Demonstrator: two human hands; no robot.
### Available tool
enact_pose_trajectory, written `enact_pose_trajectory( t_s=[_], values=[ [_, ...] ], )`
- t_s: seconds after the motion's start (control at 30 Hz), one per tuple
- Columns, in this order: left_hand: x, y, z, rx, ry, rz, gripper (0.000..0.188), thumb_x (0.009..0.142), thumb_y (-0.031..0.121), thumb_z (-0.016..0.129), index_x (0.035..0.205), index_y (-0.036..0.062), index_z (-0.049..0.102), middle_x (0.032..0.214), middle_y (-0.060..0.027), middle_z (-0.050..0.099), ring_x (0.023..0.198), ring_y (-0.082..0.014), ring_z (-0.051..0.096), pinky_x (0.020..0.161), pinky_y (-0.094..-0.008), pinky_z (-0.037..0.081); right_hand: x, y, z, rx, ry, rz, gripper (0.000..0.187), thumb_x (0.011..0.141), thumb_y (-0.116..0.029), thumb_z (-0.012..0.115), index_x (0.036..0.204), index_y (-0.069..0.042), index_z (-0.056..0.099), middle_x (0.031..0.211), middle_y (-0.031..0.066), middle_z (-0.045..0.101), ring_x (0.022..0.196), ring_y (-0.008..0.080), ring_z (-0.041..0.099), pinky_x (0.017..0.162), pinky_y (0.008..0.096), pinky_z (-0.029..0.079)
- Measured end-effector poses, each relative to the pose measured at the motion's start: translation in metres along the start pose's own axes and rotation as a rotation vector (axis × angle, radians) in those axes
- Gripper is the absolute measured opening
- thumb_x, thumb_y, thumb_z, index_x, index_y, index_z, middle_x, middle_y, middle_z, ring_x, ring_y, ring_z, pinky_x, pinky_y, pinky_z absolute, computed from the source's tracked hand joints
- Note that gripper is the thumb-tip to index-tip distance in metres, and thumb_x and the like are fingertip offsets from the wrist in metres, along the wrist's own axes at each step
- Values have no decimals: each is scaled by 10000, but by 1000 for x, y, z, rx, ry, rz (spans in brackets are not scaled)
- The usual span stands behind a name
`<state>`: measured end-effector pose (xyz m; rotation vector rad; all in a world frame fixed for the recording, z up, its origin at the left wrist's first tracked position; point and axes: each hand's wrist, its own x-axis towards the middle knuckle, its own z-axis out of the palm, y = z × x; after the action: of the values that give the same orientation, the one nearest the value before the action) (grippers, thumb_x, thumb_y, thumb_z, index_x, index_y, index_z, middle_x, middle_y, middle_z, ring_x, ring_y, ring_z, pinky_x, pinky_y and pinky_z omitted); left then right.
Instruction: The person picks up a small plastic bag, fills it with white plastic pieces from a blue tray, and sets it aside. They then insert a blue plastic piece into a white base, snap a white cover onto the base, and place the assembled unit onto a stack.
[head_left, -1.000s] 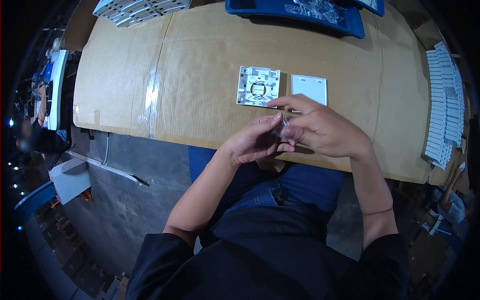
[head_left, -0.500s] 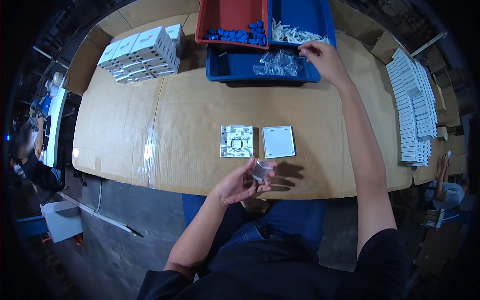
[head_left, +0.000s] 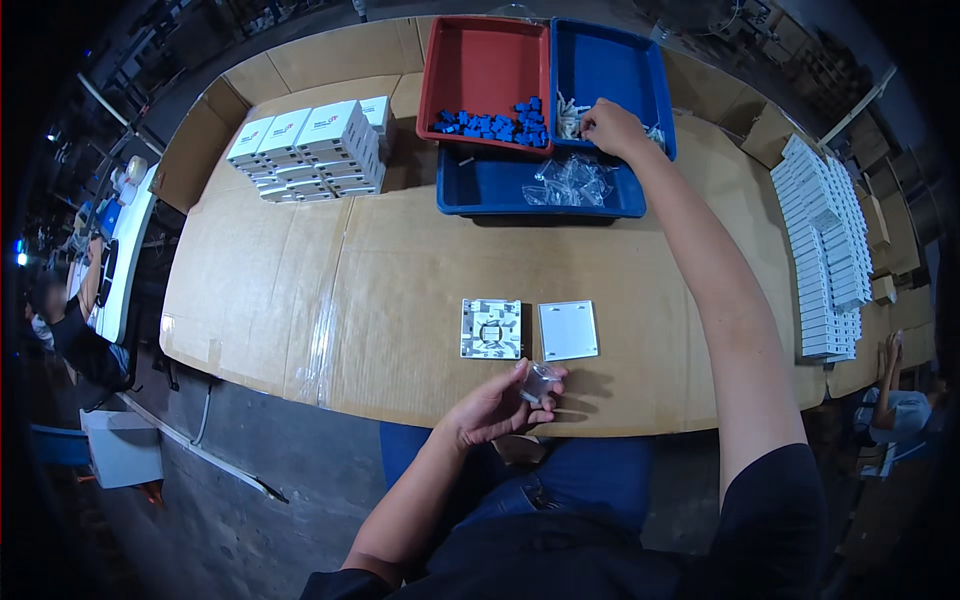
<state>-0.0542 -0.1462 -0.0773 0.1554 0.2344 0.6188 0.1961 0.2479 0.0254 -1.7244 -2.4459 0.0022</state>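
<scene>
My left hand is closed around a small clear plastic bag near the table's front edge. Just beyond it lie a white square plastic base, its moulded inside facing up, and a flat white square cover to its right. My right hand reaches into the far right blue bin, its fingers curled together over thin white plastic pieces. Whether a piece is between those fingertips is too small to tell.
A red bin holds small blue parts. The nearer blue bin contains clear plastic bags. Stacked white boxes stand at the back left, and tall stacks of white units at the right. Other people work at both sides.
My right hand has moved from above the nearer blue bin's bags into the far right blue bin. The whole view has shifted, with the table now lower; my left hand still holds the bag.
</scene>
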Motion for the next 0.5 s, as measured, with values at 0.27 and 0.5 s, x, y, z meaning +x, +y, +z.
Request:
enact_pose_trajectory(
  t_s=[0.27, 0.5],
  values=[
    [-1, 3, 5, -32, 8, -27, 651, 1095, 506, 448, 1491, -11, 466, 1213, -95, 647, 1017, -194, 677, 978, -337, 561, 15, 7, -8, -156, 6, -144, 111, 841, -53, 677, 892, -106, 761, 1094, 137, 666, 1038, 337, 690, 881, 454, 570],
    [-2, 5, 6, -65, 6, -44, 654, 1100, 504, 438, 1492, -19, 462, 1220, -106, 650, 997, -204, 687, 991, -347, 557, 15, 7, -15, -264, -122, -195, 124, 853, -60, 697, 966, -78, 745, 1110, 151, 638, 1033, 356, 677, 894, 459, 554]
  ],
)
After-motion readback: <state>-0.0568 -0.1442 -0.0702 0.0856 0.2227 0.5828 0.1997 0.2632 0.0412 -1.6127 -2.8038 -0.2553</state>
